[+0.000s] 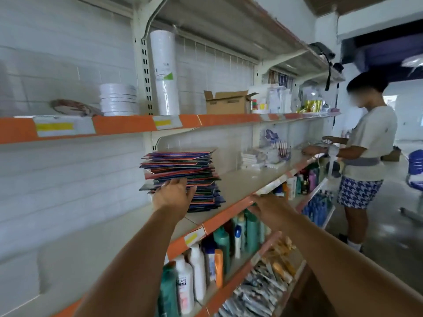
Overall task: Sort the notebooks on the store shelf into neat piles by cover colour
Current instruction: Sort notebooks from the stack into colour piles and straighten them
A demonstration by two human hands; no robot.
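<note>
Store aisle, white tiled wall, metal racking with orange-edged shelves. Middle shelf [240, 181] at chest height, carrying the work. Second person [366, 143] at far end of the aisle, busy with other stock, well apart. Cardboard box [226, 102] and tall white roll [164, 74] on the shelf above; shampoo bottles [229, 245] crowded on the shelf below.

Single tall stack of notebooks [183, 175] standing on the middle shelf, near the wall. Thin soft covers; blue, red and green edges mixed throughout, many skewed and jutting at odd angles. No colour piles begun; sorting judged at its very start.

Left hand [174, 194] open, fingers spread, against the front of the stack about mid-height; possibly slipping between covers, contact not sharp enough to confirm. Nothing gripped. Right hand [270, 211] open, palm down, resting at the shelf's front edge, holding nothing.

Risk: stack leaning and ragged; lifting from mid-height with one hand likely to slide upper covers off sideways, over the edge onto the bottles. Slick covers would worsen it.
</note>
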